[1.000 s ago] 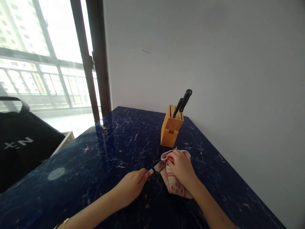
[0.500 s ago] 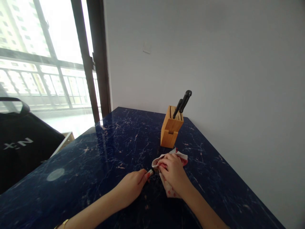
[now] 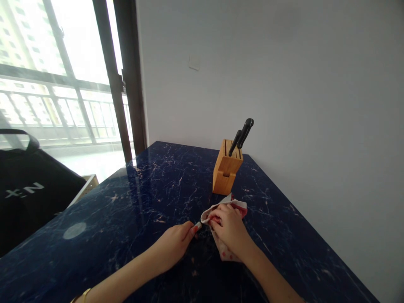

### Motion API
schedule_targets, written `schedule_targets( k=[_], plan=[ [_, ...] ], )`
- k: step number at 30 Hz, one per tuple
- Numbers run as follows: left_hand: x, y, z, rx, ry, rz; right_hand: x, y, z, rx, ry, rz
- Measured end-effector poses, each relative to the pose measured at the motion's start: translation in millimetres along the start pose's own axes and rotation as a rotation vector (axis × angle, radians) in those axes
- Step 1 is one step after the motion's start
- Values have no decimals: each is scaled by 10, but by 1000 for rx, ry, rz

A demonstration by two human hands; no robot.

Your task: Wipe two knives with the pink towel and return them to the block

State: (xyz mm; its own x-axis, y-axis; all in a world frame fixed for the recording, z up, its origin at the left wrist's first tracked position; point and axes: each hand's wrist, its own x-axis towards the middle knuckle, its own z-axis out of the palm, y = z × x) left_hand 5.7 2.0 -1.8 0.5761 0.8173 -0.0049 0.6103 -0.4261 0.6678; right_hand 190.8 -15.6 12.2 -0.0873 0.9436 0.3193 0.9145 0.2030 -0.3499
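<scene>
The left hand (image 3: 176,242) reaches in from eight o'clock, its thumb and fingers closed on the pale handle of a knife (image 3: 198,226) that points towards two o'clock. Only a short piece of the handle shows; the rest of the knife is hidden at the cloth (image 3: 224,250). A bracelet (image 3: 85,295) circles the left wrist.

The right hand (image 3: 229,227) comes in from five o'clock, fingers curled, pinching the bunched cloth just beside the left fingertips, at about two o'clock from them. The cloth is off-white with red marks; one flap hangs out at six o'clock, and another sticks up towards one.

At twelve o'clock from the cloth, near it, a wooden block (image 3: 224,170) stands on the dark blue veined surface (image 3: 176,181). Two black handles, a large one (image 3: 246,132) and a small one (image 3: 234,144), rise from its slotted top, tilted towards one o'clock. Well apart, a black bag (image 3: 31,198) sits between nine and ten o'clock from the left hand.
</scene>
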Motion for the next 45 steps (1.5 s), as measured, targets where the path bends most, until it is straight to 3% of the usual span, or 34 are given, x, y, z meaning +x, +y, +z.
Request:
schedule_targets(
  k=[5, 12, 17, 23, 29, 35, 38, 42, 45],
  plan=[
    [1, -15, -9, -59, 2, -10, 22, 56, -72, -84, 35, 32],
    [-1, -9, -11, -65, 4, -4, -34, -31, -95, -96, -89, -152],
    [2, -19, -16, -82, -12, -38, 0, 32, -103, -95, -24, -23],
    [-12, 5, -33, -81, -29, -21, -25, -35, -82, -59, -21, -108],
    [-36, 31, -40, -104, -72, -19, 27, 101, -120, -118, 85, 35],
    [-29, 34, -33, -55, -42, -15, -46, -86, -25, -48, 30, -62],
    [-17, 27, -20, -14, -34, 5, -67, -161, 29, 8, 62, -43],
    [-9, 2, 31, 20, -33, 38, -55, -129, 55, 58, 105, 12],
    [-13, -13, 60, 40, -27, 26, -50, -85, 39, 52, 55, 7]
  ],
)
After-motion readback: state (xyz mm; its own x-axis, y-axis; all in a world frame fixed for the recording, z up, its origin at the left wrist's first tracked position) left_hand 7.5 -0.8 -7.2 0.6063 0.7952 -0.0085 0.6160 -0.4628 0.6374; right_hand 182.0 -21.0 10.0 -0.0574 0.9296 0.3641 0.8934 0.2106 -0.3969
